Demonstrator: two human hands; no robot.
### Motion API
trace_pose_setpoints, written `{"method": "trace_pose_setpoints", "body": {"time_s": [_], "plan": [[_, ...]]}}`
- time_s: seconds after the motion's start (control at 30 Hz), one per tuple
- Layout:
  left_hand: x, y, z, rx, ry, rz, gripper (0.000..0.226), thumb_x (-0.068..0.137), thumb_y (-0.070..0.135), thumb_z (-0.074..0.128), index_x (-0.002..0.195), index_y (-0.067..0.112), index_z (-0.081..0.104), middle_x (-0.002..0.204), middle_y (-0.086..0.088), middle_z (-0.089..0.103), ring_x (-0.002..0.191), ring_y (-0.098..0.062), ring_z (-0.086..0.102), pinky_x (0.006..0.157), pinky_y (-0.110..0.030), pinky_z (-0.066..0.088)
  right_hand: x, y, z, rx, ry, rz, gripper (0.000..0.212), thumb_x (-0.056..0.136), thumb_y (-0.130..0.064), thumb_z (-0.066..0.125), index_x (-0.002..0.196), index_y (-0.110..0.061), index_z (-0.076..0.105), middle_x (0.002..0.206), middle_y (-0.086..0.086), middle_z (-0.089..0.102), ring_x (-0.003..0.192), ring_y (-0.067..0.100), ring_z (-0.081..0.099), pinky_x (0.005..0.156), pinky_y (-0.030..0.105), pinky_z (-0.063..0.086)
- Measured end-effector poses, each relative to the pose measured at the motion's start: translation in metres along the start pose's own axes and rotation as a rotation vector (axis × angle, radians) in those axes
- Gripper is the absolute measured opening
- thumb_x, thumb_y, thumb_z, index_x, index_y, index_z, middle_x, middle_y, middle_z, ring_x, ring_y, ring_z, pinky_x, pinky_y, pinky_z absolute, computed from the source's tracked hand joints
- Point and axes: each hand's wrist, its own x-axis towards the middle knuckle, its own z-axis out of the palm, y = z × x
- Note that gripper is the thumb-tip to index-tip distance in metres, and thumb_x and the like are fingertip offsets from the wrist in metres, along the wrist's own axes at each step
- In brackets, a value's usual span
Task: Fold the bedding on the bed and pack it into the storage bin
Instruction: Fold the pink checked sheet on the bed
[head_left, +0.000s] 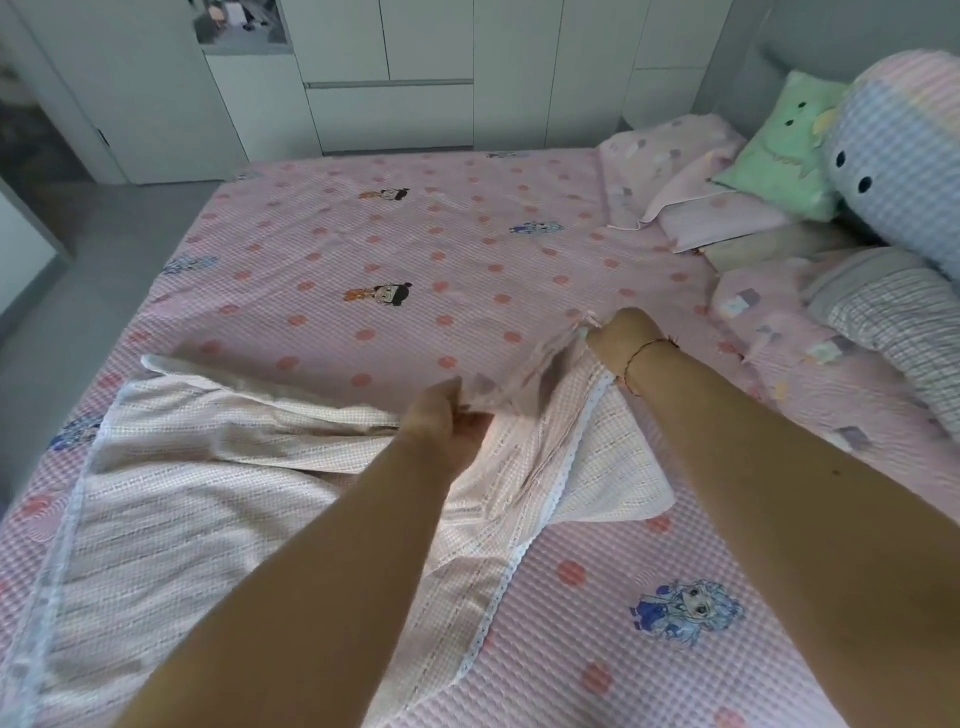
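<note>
the task was at an early stage. a thin cream waffle-weave blanket with a white lace-trimmed edge (218, 483) lay rumpled and only partly gathered on the near side of the bed with the pink polka-dot cartoon-print quilted cover (395, 249). it was not yet a neat fold. the left hand (447, 415) had its fingers curled round a bunch of the blanket near its middle. the right hand (623, 338), with a thin red string bracelet at the wrist, pinched a raised corner of the same cloth, lifted just above the cover. 1 green cartoon-face cushion (774, 150) and the pink patterned pillows (675, 171) sat at the head end, untouched. no storage bin was in view, so by my reckoning all of the folding and all of the packing were left.
</note>
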Motion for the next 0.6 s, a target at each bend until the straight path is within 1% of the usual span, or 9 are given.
{"method": "trace_pose_setpoints", "body": {"time_s": [0.07,0.1,0.17,0.23,0.33,0.4,0.5,0.57,0.6], "plan": [[0.007,0.019,0.007,-0.002,-0.038,0.054,0.038,0.102,0.024,0.042,0.129,-0.001,0.052,0.126,-0.017,0.056,0.113,-0.026,0.059,0.098,-0.036,0.049,0.001,0.004,-0.002,-0.008,0.044,0.015,0.056,0.094,-0.031,0.056,0.132,0.007,0.042,0.133,0.022,0.052,0.120,0.034,0.051,0.093,0.034,0.043],[0.011,0.024,0.009,0.022,-0.042,0.058,0.051,0.103,0.031,0.039,0.144,0.001,0.038,0.144,-0.015,0.045,0.131,-0.027,0.046,0.110,-0.038,0.038,0.003,0.006,-0.002,-0.016,0.069,0.036,0.063,0.092,-0.032,0.059,0.135,0.007,0.035,0.134,0.022,0.050,0.122,0.033,0.050,0.095,0.034,0.043],[0.013,0.027,0.006,0.050,-0.047,0.077,0.068,0.102,0.042,0.038,0.153,0.004,0.015,0.158,-0.012,0.023,0.145,-0.027,0.026,0.118,-0.041,0.025,0.003,0.009,-0.001,-0.078,0.116,0.050,0.074,0.091,-0.032,0.062,0.140,0.008,0.024,0.135,0.024,0.048,0.124,0.034,0.048,0.096,0.036,0.042],[0.016,0.023,-0.001,0.094,-0.025,0.064,0.073,0.100,0.047,0.040,0.153,0.005,0.013,0.158,-0.013,0.022,0.144,-0.027,0.027,0.117,-0.042,0.026,0.006,0.011,0.001,-0.155,0.100,0.006,0.063,0.092,-0.030,0.059,0.136,0.007,0.033,0.132,0.023,0.051,0.122,0.034,0.049,0.095,0.035,0.043],[0.020,0.008,-0.017,0.189,0.017,0.019,0.069,0.099,0.044,0.044,0.150,0.002,0.024,0.151,-0.017,0.036,0.136,-0.031,0.040,0.111,-0.043,0.035,0.007,0.013,0.003,-0.261,0.033,-0.091,0.047,0.097,-0.027,0.052,0.131,0.005,0.046,0.134,0.021,0.051,0.123,0.032,0.048,0.099,0.033,0.039],[0.020,-0.005,-0.027,0.288,0.053,-0.006,0.059,0.099,0.040,0.048,0.142,0.001,0.037,0.139,-0.020,0.047,0.125,-0.031,0.050,0.102,-0.042,0.043,0.007,0.013,0.003,-0.332,0.057,-0.168,0.039,0.098,-0.024,0.048,0.131,-0.002,0.051,0.132,0.018,0.054,0.119,0.031,0.051,0.097,0.034,0.041],[0.022,-0.021,-0.035,0.450,0.056,0.017,0.032,0.096,0.029,0.056,0.118,0.005,0.056,0.121,-0.016,0.058,0.107,-0.027,0.059,0.088,-0.038,0.050,0.009,0.009,0.004,-0.409,0.108,-0.256,0.032,0.099,-0.016,0.045,0.127,-0.005,0.055,0.123,0.017,0.059,0.111,0.032,0.056,0.090,0.034,0.044],[0.020,-0.028,-0.034,0.577,0.012,0.064,0.019,0.093,0.023,0.062,0.107,0.010,0.061,0.113,-0.011,0.061,0.105,-0.023,0.061,0.088,-0.036,0.052,0.008,0.005,0.003,-0.228,0.142,-0.312,0.036,0.097,-0.014,0.048,0.133,-0.008,0.051,0.126,0.016,0.059,0.112,0.031,0.056,0.092,0.033,0.045],[0.018,-0.031,-0.032,0.638,-0.021,0.095,0.016,0.091,0.022,0.064,0.104,0.012,0.062,0.110,-0.008,0.062,0.106,-0.021,0.061,0.091,-0.036,0.051,0.007,0.002,0.002,-0.029,0.143,-0.314,0.036,0.096,-0.012,0.051,0.132,-0.009,0.053,0.125,0.014,0.060,0.108,0.028,0.059,0.090,0.029,0.046]]}}
